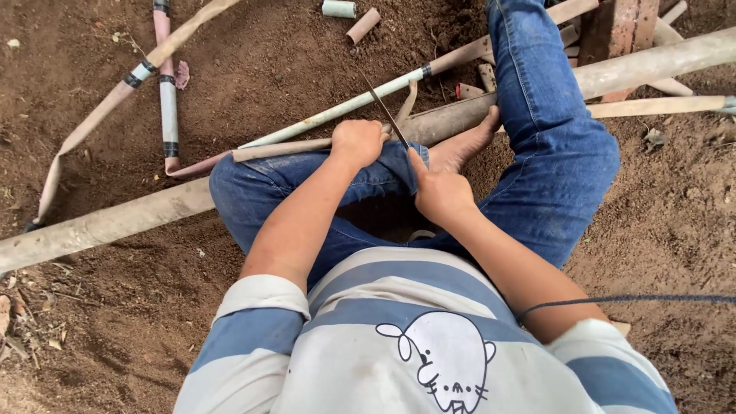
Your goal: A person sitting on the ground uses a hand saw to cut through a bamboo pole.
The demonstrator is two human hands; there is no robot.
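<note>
Loose brown soil is lying under pale bamboo poles [107, 222]; right hand [441, 192] is gripping a thin dark blade [383, 107], left hand [356, 142] is clenching closed beside it.

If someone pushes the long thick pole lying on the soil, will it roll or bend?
The pole looks round and straight, so it may roll a little, though the loose soil would likely slow it. It seems thick and stiff, so bending is unlikely. Probably heavy for one hand.
</note>
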